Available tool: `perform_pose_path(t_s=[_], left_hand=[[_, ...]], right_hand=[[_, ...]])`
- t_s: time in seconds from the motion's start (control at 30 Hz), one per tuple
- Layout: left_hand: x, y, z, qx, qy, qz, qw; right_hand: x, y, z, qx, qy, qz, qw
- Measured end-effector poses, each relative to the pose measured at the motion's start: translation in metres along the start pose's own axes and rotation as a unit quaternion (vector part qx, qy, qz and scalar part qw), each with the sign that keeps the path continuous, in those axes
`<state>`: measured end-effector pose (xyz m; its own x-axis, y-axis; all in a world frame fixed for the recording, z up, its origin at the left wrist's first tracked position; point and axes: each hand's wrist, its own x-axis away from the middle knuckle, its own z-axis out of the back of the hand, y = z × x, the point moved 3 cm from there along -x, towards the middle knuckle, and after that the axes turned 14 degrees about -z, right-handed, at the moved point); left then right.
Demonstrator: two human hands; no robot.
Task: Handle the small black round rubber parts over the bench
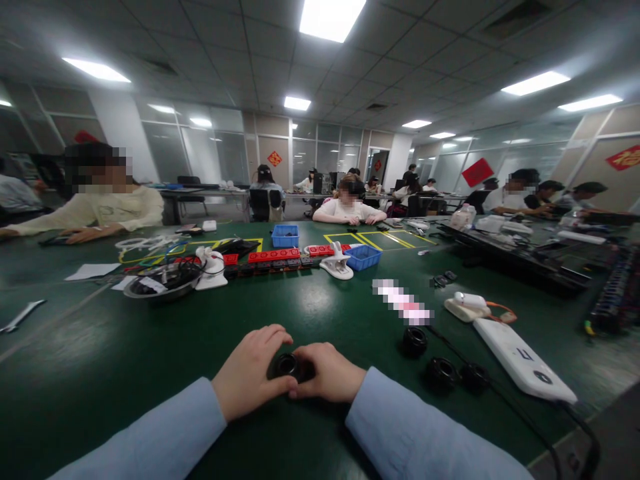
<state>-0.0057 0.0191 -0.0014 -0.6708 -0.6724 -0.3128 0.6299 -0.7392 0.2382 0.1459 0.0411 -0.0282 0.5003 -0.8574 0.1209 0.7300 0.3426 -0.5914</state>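
Observation:
Low over the green table, a small black ring-shaped part [287, 363] with a round hole sits between my two hands. My left hand [250, 373] curls round its left side, thumb in front and fingers behind. From the other side my right hand [333, 372] closes on it, with the two thumbs meeting at the front. The fingers hide part of it, and its exact kind cannot be made out. To the right lie similar black rings: one ring [415, 341] farther back, another ring [443, 375] nearer, and a third ring [474, 377] beside a black cable.
A white device [525, 360] with a cable lies at right. Farther back are a red socket strip [274, 257], a white clamp [338, 262], a blue bin [364, 257] and a metal bowl [163, 285] of cables. A wrench [23, 316] lies left. Other people sit around.

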Motion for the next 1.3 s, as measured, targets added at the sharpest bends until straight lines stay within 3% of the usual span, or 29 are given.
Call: perform_pose_path(t_s=[0.1,0.23,0.57,0.83,1.3], left_hand=[[0.001,-0.003,0.006,0.107,-0.03,-0.063,0.992],[0.0,-0.001,0.015,0.187,-0.11,-0.11,0.97],[-0.002,0.015,0.022,0.163,-0.185,-0.107,0.963],[-0.001,0.02,0.023,0.113,-0.16,-0.041,0.98],[-0.002,0.03,0.012,-0.101,-0.087,0.095,0.986]], right_hand=[[-0.002,0.002,0.001,-0.008,-0.023,0.002,1.0],[-0.003,0.003,0.005,0.009,-0.073,0.034,0.997],[-0.003,0.002,0.001,0.087,-0.094,0.099,0.987],[0.0,0.0,0.0,0.05,-0.085,0.049,0.994],[0.002,-0.005,-0.005,0.011,-0.007,-0.036,0.999]])
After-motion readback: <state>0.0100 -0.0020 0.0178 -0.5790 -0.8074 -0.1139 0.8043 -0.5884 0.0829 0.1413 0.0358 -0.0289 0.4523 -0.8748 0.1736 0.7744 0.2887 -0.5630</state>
